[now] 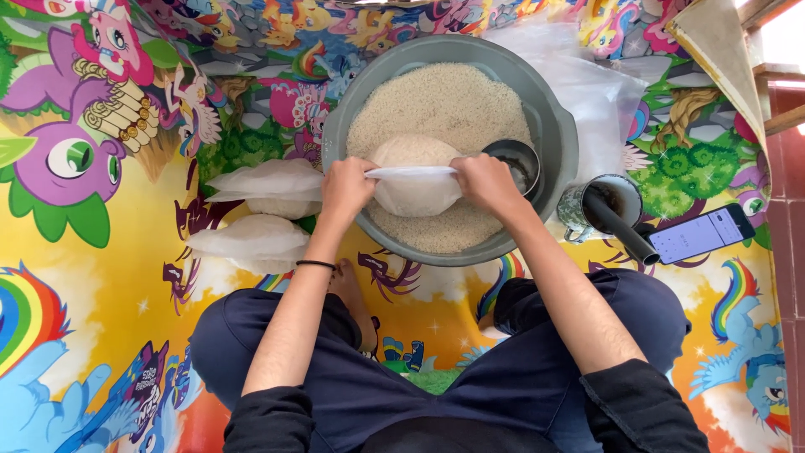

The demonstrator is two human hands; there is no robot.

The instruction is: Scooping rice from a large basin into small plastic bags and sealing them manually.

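A large grey basin (558, 126) full of white rice (440, 105) stands on a colourful cartoon-print mat in front of my crossed legs. Over the rice I hold a clear plastic bag of rice (415, 197) by its top edge. My left hand (345, 189) pinches the left end of the bag's mouth. My right hand (486, 183) pinches the right end, and the mouth is pulled flat between them. A small metal bowl (516, 158) lies in the rice just behind my right hand.
Two filled plastic bags of rice (264, 189) (251, 242) lie on the mat to the left of the basin. To the right stand a metal mug with a dark handle (616, 214) and a phone (703, 233). Loose clear plastic bags (599, 92) lie behind the basin.
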